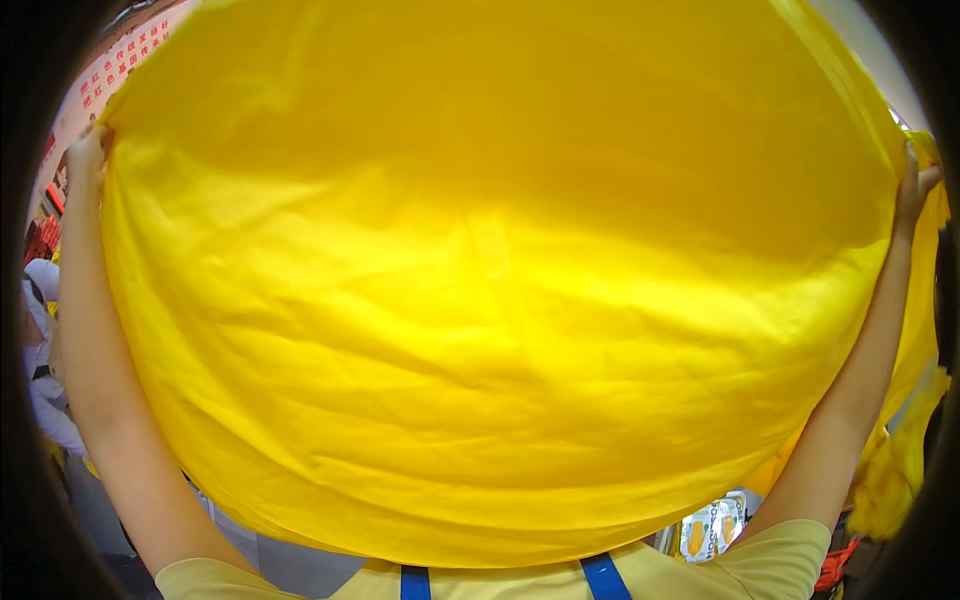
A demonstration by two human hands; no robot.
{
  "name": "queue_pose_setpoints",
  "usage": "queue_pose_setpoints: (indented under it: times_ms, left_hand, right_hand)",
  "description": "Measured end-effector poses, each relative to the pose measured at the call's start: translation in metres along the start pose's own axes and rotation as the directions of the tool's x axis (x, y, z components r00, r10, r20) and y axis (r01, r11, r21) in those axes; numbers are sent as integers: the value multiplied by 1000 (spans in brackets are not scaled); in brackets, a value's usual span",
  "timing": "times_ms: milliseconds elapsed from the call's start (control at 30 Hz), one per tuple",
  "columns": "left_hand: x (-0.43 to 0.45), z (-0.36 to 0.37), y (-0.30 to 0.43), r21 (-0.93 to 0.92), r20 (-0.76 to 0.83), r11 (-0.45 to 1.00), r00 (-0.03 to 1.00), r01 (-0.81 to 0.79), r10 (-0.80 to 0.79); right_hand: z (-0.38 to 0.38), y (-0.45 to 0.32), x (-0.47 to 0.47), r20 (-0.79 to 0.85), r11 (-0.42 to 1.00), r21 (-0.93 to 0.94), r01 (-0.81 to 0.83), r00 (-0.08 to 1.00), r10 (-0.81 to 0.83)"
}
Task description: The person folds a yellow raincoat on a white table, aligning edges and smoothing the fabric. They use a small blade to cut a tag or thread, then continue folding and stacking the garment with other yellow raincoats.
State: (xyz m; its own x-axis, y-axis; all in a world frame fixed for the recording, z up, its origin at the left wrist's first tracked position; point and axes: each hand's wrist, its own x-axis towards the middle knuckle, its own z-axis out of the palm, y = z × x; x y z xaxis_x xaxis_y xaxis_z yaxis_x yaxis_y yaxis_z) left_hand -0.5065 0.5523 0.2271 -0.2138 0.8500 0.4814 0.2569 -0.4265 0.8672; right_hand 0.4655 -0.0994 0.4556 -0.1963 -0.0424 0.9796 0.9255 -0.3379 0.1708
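A large sheet of yellow fabric (480, 322) spreads across nearly the whole view, lit in the middle and creased in its lower half. At the far left, my left hand (90, 154) grips one edge of it, with that arm raised. My right hand (915, 184) holds the opposite edge at the far right, also raised. More of the cloth hangs behind my right forearm. Its lower edge sags in a curve before my chest. Most of what lies beyond the sheet is hidden.
A person in white (45, 360) is partly visible at the left rim. Behind them, a pale wall (124, 64) bears red writing. Printed packages (709, 532) lie low at the right, near a red item (834, 566). A grey surface (300, 559) shows below the cloth.
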Motion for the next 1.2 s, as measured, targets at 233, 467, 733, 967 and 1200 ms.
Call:
queue_pose_setpoints:
  times_ms: [233,467,733,967,1200]
  left_hand:
    - [-56,251,-82,108,192,992,978,65,-85]
    - [-195,287,-208,678,459,734,799,-33,-389]
    - [-417,84,-190,474,317,321,181,820,-931]
    - [-527,68,-165,231,569,264,90,936,-817]
    - [-486,71,-168,345,694,363,25,865,-720]
  right_hand:
    - [271,-12,-317,698,799,85,-595,608,378]
    - [233,-179,-521,934,928,-262,-264,-313,174]
    - [-141,-71,-568,689,692,-701,-173,87,719]
    - [-279,-196,-602,230,-273,-714,-645,-583,779]
    - [-233,-149,-613,729,-571,-234,-787,-531,432]
